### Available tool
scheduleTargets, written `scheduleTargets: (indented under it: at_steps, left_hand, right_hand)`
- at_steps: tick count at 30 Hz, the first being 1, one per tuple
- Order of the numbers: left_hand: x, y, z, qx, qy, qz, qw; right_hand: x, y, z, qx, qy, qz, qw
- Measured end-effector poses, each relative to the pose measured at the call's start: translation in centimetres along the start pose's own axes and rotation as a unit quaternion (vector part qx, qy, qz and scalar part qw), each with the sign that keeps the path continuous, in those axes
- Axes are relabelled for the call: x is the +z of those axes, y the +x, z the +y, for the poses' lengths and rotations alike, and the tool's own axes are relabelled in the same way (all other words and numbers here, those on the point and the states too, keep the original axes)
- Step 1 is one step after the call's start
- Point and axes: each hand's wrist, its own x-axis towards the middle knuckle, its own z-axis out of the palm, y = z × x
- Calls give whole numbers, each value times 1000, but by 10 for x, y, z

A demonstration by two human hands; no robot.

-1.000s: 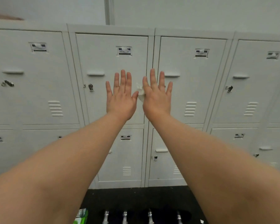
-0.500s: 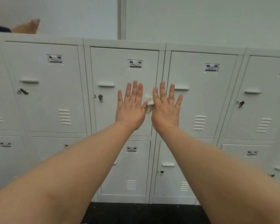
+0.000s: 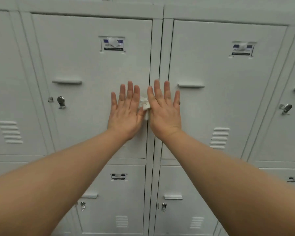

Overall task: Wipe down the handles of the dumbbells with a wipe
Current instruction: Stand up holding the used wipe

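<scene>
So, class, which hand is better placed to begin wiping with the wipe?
Probably the right hand: the wipe sits against its thumb side, while the left hand is spread flat beside it. Which thumb pins it is unclear.

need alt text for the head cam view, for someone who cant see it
Two bare arms reach forward, left hand and right hand held up side by side with fingers spread, backs to the camera. A crumpled white wipe sits pinched between the thumbs. Behind them stand grey lockers with closed doors; no dumbbells are in view.
</scene>
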Motion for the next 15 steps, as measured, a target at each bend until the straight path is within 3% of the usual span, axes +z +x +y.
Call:
scheduleTargets:
  at_steps: [3, 6, 12, 15]
  left_hand:
    - [3, 10, -8, -20, -4, -30, 999]
    - [-13, 25, -11, -42, -10, -60, 997]
    - [-74, 55, 7, -27, -38, -90, 995]
    - [-118, 77, 21, -13, -32, -93, 995]
  right_hand:
    - [9, 13, 10, -28, 2, -11, 1000]
    - [6, 23, 7, 2, -8, -28, 1000]
    - [-61, 57, 0, 70, 33, -121, 990]
    - [-107, 82, 4, 88, 50, -133, 986]
